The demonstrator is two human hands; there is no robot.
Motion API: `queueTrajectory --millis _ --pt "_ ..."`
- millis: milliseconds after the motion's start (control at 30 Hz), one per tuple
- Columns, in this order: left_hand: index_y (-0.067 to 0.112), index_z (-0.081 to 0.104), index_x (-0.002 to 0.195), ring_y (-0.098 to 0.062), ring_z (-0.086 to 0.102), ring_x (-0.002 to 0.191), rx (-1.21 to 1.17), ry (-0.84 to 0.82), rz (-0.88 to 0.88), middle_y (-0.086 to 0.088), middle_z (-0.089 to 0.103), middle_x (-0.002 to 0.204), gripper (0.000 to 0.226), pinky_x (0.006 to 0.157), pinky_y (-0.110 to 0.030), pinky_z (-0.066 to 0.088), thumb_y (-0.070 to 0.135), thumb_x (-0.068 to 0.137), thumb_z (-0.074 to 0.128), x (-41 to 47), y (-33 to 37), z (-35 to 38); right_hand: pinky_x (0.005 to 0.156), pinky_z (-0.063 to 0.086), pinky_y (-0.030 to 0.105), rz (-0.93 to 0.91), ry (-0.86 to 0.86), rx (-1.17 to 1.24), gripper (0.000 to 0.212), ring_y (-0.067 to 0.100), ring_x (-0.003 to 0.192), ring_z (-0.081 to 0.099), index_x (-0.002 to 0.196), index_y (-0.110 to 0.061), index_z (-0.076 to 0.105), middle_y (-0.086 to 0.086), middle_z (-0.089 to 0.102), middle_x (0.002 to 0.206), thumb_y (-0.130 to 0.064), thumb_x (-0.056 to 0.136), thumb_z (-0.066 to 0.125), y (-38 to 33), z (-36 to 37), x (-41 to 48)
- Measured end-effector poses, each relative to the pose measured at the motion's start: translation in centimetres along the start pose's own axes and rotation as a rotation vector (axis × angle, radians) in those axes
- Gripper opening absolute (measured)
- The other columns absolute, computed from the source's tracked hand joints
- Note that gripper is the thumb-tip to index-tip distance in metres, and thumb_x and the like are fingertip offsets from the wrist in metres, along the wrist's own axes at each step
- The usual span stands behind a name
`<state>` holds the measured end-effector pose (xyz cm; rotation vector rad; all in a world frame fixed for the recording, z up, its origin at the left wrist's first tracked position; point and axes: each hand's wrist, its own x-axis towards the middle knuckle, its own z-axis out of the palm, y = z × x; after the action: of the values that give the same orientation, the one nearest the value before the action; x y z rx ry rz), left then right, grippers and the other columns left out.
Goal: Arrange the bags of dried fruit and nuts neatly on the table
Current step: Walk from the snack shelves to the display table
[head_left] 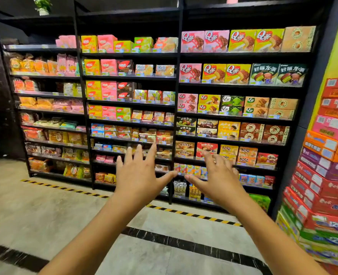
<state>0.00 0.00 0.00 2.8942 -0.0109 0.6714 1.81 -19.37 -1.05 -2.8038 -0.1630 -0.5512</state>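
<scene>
My left hand (138, 173) and my right hand (217, 175) are both stretched out in front of me at mid height, palms down, fingers spread, thumbs almost touching. Neither hand holds anything. Behind them stand black shop shelves (179, 124) filled with boxed cakes, wafers and biscuits. No bags of dried fruit and nuts and no table are in view.
A tall stack of red, orange, purple and green cartons (323, 175) rises at the right edge. A yellow-and-black hazard stripe (194, 214) runs along the tiled floor (45, 211) before the shelves. A potted plant (43, 5) sits on top of the left shelf.
</scene>
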Motion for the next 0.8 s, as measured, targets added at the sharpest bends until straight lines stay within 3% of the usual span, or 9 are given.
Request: queueTrajectory --millis 267,433,600,800 --pt "0.031 0.004 0.151 -0.032 0.005 0.146 0.023 -0.133 -0.207 -0.008 0.01 0.16 0.099 0.117 -0.053 0.011 0.086 0.073 0.027 2.7 -3.2 10.6 0.109 0.022 0.052 -0.028 -0.212 0.058 0.085 0.03 0.141 0.015 0.147 -0.026 0.014 0.009 0.021 0.153 -0.072 0.081 0.041 1.6 10.9 5.4" --pt "0.029 0.01 0.151 -0.033 0.009 0.145 0.007 -0.291 -0.39 -0.011 0.014 0.159 0.094 0.116 -0.049 0.01 0.082 0.076 0.03 -0.6 -6.9 18.1 0.103 0.031 0.05 -0.093 -0.416 0.103 0.082 0.032 0.134 0.026 0.144 -0.024 0.02 0.008 0.03 0.148 -0.071 0.081 0.042 0.5 20.1 6.4" --pt "0.027 0.011 0.151 -0.037 0.012 0.144 0.018 -0.457 -0.699 -0.015 0.013 0.158 0.093 0.115 -0.05 0.014 0.079 0.078 0.033 -7.3 -12.4 23.1 0.102 0.033 0.051 -0.237 -0.626 0.082 0.081 0.034 0.132 0.029 0.143 -0.022 0.022 0.011 0.035 0.145 -0.072 0.081 0.04 -4.1 28.6 4.5" --pt "0.025 0.012 0.151 -0.038 0.009 0.144 0.017 -0.477 -1.126 -0.016 0.012 0.158 0.094 0.115 -0.05 0.013 0.08 0.078 0.033 -18.2 -18.1 24.5 0.101 0.032 0.05 -0.539 -0.932 0.034 0.078 0.034 0.131 0.031 0.142 -0.022 0.024 0.012 0.037 0.144 -0.068 0.082 0.044 -11.6 35.8 -1.5"
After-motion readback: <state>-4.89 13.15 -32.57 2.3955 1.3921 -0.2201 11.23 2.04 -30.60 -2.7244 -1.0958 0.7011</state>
